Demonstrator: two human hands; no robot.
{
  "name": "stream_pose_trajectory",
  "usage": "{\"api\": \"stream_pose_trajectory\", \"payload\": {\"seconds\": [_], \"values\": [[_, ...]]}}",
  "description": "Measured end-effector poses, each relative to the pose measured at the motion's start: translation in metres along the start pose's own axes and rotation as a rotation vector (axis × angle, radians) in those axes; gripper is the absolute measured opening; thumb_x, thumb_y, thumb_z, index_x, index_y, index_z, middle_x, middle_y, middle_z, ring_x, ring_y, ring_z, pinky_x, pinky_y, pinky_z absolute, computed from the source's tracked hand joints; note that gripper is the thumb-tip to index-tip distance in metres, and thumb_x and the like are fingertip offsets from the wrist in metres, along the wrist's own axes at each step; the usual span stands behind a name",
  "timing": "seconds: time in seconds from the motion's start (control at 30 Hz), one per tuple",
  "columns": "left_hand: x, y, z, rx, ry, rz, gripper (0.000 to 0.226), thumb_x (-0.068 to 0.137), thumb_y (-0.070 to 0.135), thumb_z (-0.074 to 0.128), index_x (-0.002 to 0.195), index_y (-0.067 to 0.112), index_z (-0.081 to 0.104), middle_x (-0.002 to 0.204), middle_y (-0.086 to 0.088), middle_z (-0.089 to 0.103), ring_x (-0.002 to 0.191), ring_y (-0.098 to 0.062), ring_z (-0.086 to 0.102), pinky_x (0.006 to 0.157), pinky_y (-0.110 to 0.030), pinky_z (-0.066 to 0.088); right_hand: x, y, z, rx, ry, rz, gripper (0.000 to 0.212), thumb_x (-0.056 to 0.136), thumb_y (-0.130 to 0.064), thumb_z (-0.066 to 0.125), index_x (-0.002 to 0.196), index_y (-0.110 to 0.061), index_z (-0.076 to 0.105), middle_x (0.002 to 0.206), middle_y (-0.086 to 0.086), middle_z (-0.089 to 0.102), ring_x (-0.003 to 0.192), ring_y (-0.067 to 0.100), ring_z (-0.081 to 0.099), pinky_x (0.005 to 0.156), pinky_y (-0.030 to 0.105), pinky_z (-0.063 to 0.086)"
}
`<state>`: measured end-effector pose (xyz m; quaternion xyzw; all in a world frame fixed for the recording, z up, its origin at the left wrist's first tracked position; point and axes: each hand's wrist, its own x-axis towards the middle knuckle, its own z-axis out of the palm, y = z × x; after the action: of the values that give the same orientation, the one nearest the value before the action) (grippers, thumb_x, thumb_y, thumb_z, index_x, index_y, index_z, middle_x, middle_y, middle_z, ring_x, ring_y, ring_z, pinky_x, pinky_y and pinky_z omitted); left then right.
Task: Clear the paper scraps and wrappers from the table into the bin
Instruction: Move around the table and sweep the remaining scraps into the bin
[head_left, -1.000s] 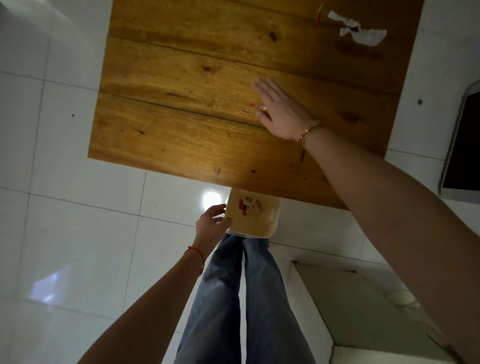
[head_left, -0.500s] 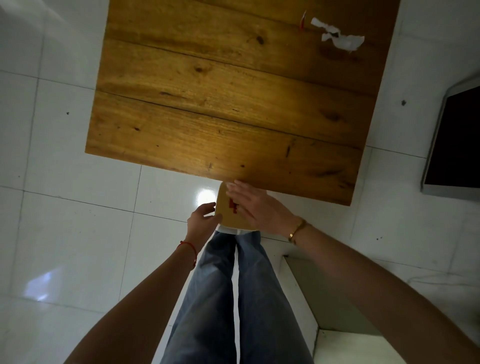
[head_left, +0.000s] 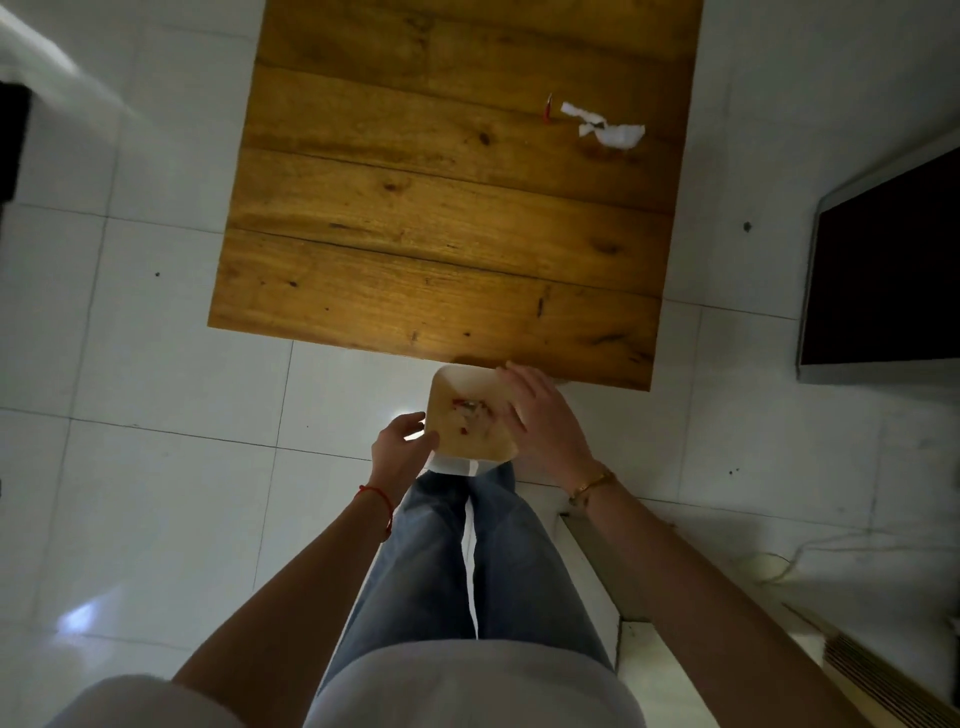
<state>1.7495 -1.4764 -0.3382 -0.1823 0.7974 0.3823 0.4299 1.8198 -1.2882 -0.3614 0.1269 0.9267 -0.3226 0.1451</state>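
The bin (head_left: 470, 418), a small squarish container with its open mouth facing up toward the camera, sits just below the near edge of the wooden table (head_left: 415, 270), above the person's knees. Inside it lie red and white bits, too small to make out clearly. The left hand (head_left: 400, 452) grips the bin's left rim, fingers curled around its edge. The right hand (head_left: 543, 415) is spread over the bin's right side, fingers loosely apart and touching the rim, holding nothing that can be seen. On the table's far right, a crumpled white paper scrap (head_left: 605, 129) stretches left to right, with a thin red wrapper (head_left: 547, 108) just beside it, pointing away. The remaining tabletop is bare planks.
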Motion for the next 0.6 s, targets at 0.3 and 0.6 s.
{"api": "stream_pose_trajectory", "payload": {"seconds": [0.3,0.6], "values": [[-0.067,0.042,-0.036,0.057,-0.029,0.136,0.039,0.081,0.012,0.063,0.120,0.007,0.063,0.114,-0.012,0.068,0.107,-0.028,0.062,0.097,-0.042,0.049,-0.072,-0.031,-0.047,0.116,0.176,0.216,0.041,0.097,-0.022,0.043,0.136,-0.010,0.045,0.136,0.010,0.052,0.127,0.022,0.042,0.106,0.032,0.036],[-0.099,0.067,-0.067,0.096,-0.110,0.193,0.049,0.060,0.029,0.061,0.106,0.015,0.071,0.096,-0.005,0.073,0.097,-0.026,0.065,0.094,-0.047,0.052,-0.112,-0.066,-0.074,0.219,0.295,0.382,0.037,0.098,-0.020,0.045,0.133,-0.011,0.049,0.131,0.011,0.054,0.122,0.024,0.046,0.100,0.035,0.039]]}}
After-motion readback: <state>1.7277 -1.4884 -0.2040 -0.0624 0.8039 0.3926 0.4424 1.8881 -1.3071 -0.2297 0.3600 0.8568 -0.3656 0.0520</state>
